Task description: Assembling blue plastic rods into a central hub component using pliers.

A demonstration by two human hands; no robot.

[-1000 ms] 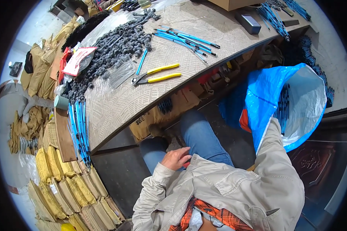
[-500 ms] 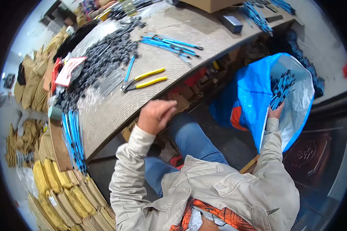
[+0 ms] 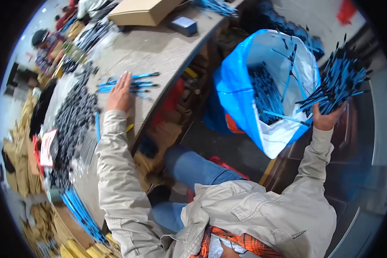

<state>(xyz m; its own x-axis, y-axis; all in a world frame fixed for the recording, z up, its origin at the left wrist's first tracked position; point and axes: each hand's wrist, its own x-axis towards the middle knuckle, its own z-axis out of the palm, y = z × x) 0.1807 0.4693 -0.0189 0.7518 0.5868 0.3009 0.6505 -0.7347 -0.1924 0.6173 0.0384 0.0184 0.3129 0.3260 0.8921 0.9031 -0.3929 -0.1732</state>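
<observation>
My right hand [image 3: 327,117] grips a large, bristling bundle of thin blue rods with black ends [image 3: 337,81], held up just right of a big blue sack [image 3: 235,81]. The sack has a pale inner lining and stands wide-mouthed, with many similar rods [image 3: 266,92] inside. A few loose rods [image 3: 291,64] stick up at its mouth. My left hand [image 3: 119,95] lies with straight fingers over a small group of blue rods [image 3: 144,82] on the table; whether it grips any does not show.
Dark grey small pieces [image 3: 77,112] are heaped along the table [image 3: 159,51]. A cardboard box [image 3: 144,10] and a small dark box [image 3: 184,26] stand at the back. More blue rods [image 3: 84,215] lie at the near left corner. A person [image 3: 49,49] sits far left.
My right hand has lifted the rod bundle out of the sack to the right. My left hand has gone forward onto the rods on the table. The view has turned right.
</observation>
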